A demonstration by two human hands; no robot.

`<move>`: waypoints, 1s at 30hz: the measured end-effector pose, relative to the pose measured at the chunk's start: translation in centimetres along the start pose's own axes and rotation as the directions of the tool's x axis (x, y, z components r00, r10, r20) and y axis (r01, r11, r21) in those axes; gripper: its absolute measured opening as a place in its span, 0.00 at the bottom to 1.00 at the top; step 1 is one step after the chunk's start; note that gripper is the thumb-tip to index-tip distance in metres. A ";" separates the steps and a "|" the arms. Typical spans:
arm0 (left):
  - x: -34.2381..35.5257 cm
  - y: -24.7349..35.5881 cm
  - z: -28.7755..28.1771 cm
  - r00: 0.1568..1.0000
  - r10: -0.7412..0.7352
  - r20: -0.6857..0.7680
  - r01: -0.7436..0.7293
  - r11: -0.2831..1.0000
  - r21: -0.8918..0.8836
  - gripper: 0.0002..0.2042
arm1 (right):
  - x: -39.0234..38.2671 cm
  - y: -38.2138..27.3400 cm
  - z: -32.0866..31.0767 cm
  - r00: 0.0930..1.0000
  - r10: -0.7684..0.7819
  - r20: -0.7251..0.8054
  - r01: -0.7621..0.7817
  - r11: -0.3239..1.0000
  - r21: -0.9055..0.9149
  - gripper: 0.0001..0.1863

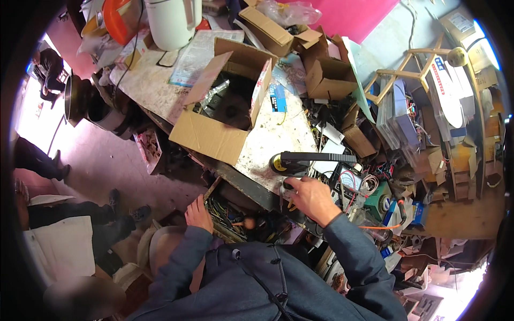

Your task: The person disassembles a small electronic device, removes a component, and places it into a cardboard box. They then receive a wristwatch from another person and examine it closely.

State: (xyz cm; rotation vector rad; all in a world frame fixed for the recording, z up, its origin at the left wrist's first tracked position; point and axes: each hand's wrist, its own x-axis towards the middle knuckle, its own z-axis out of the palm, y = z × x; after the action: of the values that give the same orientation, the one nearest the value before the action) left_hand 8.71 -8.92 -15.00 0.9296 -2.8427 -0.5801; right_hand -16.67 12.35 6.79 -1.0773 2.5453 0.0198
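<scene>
My left hand (198,214) is closed over the wooden edge of an open drawer (213,187) full of jumbled small items, below the worktop. My right hand (306,195) is closed around something small at the worktop's front edge, too hidden to name. Just above it lies a long black tool or device (318,157) with a yellow label on its rounded end. Behind, an open cardboard box (206,139) with dark contents stands on the pale, stained worktop (262,166).
More cartons (329,77), a white container (171,24), cluttered wires (369,182), a green case (379,200) and stacked panels (401,112) surround the worktop. At left are dark pots (99,107), a crouched person (48,69) and other people's legs (40,160), (112,224).
</scene>
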 end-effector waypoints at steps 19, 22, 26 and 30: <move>0.1 -1.5 2.4 0.999 -0.030 -0.010 0.030 0.996 -0.081 0.29 | 10.7 -13.8 -9.1 0.768 -0.367 -0.525 0.399 0.915 -0.056 0.18; 0.1 -1.6 1.9 0.997 -0.062 0.040 0.067 0.989 -0.135 0.28 | 11.0 -13.9 -11.5 0.783 -0.299 -0.545 0.330 0.943 -0.044 0.22; 1.8 -2.8 -0.2 0.970 -0.209 -0.126 0.134 0.886 -0.444 0.24 | 8.5 -10.4 -12.8 0.897 -0.234 -0.374 0.175 0.967 -0.185 0.15; 8.4 0.8 -11.2 0.878 -0.304 -0.368 -0.033 0.730 -0.682 0.20 | 5.0 -3.0 -14.8 0.997 -0.062 0.039 0.072 0.914 -0.399 0.23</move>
State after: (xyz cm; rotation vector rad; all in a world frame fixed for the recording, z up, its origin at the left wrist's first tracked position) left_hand 3.79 -16.87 -4.55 0.9609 -1.9013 -1.1313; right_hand -22.75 4.47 19.15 -1.2993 2.5405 0.5560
